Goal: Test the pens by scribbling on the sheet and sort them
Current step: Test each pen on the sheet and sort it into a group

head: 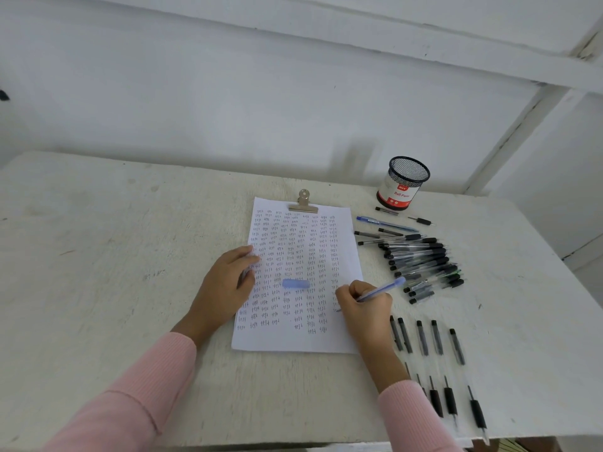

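- One sheet (293,340) lies on the table (114,256), held at the top by one metal clip (303,203). It is filled with columns of small scribbles.
- Left hand (228,282): fingers relaxed, tips resting on the sheet's left edge, holding nothing.
- Right hand (365,305): fingers curled round one blue pen (380,290), its tip touching the sheet at the right edge.
- One blue cap (296,283) lies loose on the middle of the sheet, between the hands.
- One pile (421,259) of black-capped pens lies right of the sheet; they overlap too much to count.
- One row (437,337) of five black pens lies side by side, apart from each other, just right of the right wrist.
- One second blue pen (386,223) lies between the pile and the cup (404,184).
- One mesh cup stands upright at the table's far edge; two loose pens (421,220) lie near its foot.
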